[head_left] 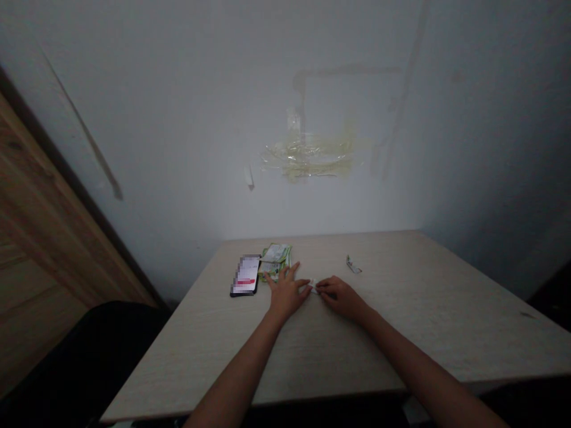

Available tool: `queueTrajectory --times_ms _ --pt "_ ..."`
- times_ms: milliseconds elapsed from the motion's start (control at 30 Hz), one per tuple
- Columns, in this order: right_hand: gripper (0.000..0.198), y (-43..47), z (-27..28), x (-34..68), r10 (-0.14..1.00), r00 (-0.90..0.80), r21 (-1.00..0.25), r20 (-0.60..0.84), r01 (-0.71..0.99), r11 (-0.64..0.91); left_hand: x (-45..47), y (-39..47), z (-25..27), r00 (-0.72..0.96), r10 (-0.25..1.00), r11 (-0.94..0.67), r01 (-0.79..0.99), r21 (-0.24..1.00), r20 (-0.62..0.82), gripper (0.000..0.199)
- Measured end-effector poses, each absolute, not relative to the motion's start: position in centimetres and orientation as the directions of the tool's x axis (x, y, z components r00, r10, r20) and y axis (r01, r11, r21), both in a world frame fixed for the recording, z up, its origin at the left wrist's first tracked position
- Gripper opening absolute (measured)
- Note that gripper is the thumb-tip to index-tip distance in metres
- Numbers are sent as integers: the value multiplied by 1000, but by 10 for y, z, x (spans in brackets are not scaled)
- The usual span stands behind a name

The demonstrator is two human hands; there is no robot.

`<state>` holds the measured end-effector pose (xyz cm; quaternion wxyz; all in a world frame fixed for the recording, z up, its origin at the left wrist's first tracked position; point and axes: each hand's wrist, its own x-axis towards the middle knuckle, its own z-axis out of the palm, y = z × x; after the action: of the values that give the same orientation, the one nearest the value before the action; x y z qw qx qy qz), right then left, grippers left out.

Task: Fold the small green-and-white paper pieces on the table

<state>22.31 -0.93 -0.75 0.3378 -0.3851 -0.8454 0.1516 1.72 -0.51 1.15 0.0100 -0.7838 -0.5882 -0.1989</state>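
A small whitish piece [313,286], perhaps paper or a wrapper, lies between my two hands just above the tabletop. My left hand [284,292] pinches its left side with thumb and index finger, while the other fingers spread out toward the packets. From the other side, my right hand [339,295] grips it with the fingertips drawn together. Fingers cover most of the piece, so its kind is unclear. Beyond my left hand sits a loose pile of green and white packets [275,254].
Left of the packets, a phone [245,276] with a lit screen lies on the pale wooden table [205,351]. A crumpled strip of wrapper [353,265] is at the right. Behind the table rises a wall with old tape [312,156]. A dark chair back [111,351] stands at left.
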Motion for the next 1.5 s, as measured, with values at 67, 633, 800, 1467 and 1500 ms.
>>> queueTrajectory --times_ms 67,633,800,1467,1500 --pt "27 -7 -10 225 758 -465 -546 458 525 652 18 -5 9 222 918 -304 926 223 330 29" --pt "12 9 -26 235 774 -324 -493 544 622 608 17 0 6 201 946 -264 933 244 253 36" --pt "11 15 -31 237 835 -250 -514 490 691 509 16 0 9 236 942 -288 932 218 237 38" --pt "20 33 -22 230 882 -254 -410 397 810 419 15 2 4 246 938 -301 927 226 243 38" --pt "20 32 -21 229 886 -248 -413 391 814 410 15 2 4 245 938 -301 927 225 244 38"
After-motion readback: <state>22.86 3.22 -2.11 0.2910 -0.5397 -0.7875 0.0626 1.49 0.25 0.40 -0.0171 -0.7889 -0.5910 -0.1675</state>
